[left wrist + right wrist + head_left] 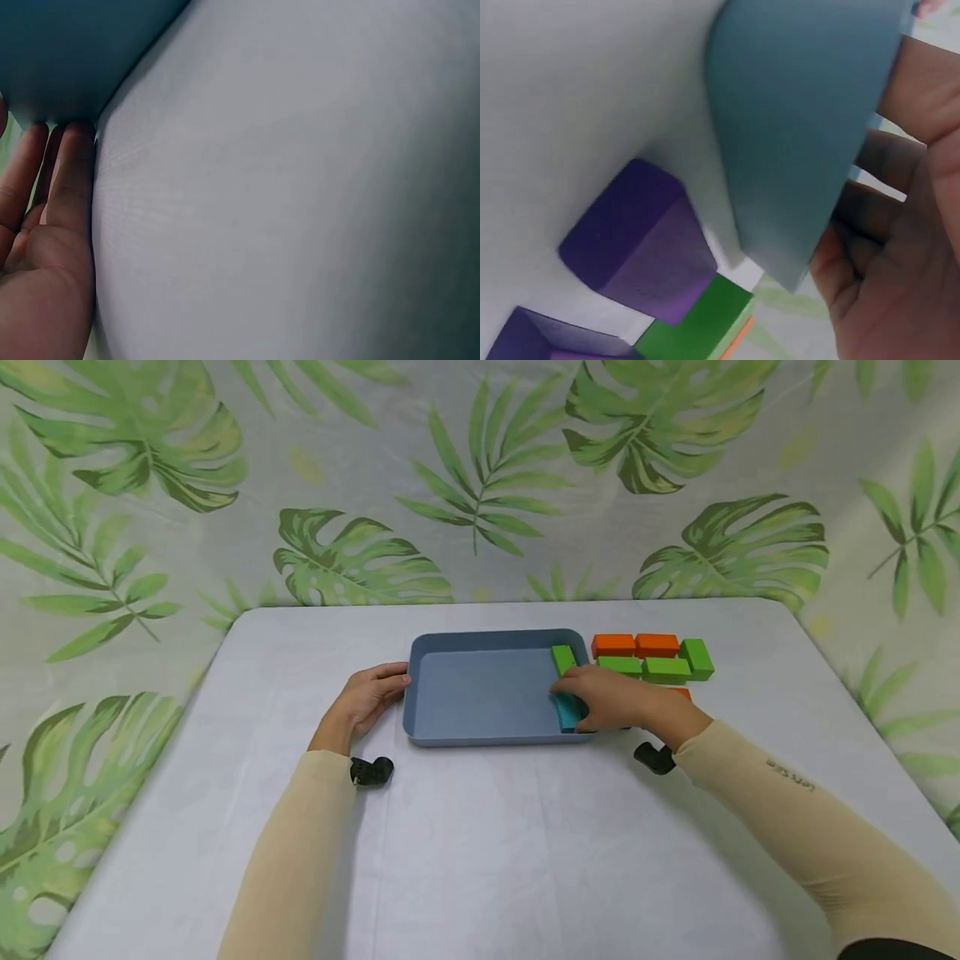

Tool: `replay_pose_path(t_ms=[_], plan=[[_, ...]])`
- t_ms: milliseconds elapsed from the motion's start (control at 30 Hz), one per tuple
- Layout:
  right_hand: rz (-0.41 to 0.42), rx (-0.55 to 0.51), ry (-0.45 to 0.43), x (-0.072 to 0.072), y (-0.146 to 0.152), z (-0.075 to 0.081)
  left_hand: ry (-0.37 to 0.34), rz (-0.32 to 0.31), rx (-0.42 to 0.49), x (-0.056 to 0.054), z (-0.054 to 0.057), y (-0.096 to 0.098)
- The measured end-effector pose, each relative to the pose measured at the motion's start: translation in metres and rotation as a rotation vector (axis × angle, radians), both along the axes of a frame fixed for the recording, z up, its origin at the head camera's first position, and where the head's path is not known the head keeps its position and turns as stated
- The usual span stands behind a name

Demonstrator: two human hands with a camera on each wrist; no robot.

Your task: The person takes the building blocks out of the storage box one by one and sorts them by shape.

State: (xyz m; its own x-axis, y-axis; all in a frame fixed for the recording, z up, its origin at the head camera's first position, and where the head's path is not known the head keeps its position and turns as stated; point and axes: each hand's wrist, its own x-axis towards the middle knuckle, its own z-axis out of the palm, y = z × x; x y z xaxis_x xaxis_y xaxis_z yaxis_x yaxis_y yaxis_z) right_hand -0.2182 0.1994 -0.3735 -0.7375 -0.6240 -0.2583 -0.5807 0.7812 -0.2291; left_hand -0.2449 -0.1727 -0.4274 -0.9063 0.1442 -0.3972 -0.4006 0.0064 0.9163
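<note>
A blue-grey rectangular tray [480, 742] lies on the table. Inside it, a green block [562, 658] stands along the right wall. In the tray's near right corner is a blue block [567, 717], which my right hand [611, 697] pinches between thumb and fingers. Seen from the right wrist, that hand [900, 202] reaches over the tray's outer wall [795, 127], and the block is hidden. My left hand [369, 702] touches the tray's left side, with fairly straight fingers [71, 172] against the outer wall in the left wrist view.
Right of the tray, orange blocks [657, 645] and green blocks [666, 671] sit in rows, one more orange block [681, 692] partly behind my right wrist. Purple blocks [641, 244] stand close to the tray in the right wrist view. Leaf-patterned cloth [487, 485] hangs behind the table.
</note>
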Motion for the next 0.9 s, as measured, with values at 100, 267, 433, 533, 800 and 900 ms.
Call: replay_pose_path(t_ms=[100, 267, 433, 533, 800, 900], plan=[[-0.003, 0.002, 0.021, 0.001, 0.001, 0.0, 0.003, -0.002, -0.007, -0.001, 0.0, 0.001], [0.0, -0.006, 0.045, 0.0, 0.003, -0.002, 0.011, 0.004, -0.008, 0.0, 0.0, 0.003], [-0.036, -0.048, 0.01, -0.001, 0.006, -0.003, 0.014, 0.003, -0.005, 0.0, 0.0, 0.004], [-0.092, -0.095, -0.033, -0.002, 0.009, -0.001, 0.012, 0.003, -0.005, 0.001, 0.0, 0.004], [-0.136, -0.223, -0.017, 0.003, 0.022, 0.012, 0.01, -0.005, -0.02, 0.0, -0.002, 0.002], [-0.147, -0.301, -0.021, 0.005, 0.028, 0.016, 0.01, 0.0, -0.019, 0.0, -0.002, 0.002]])
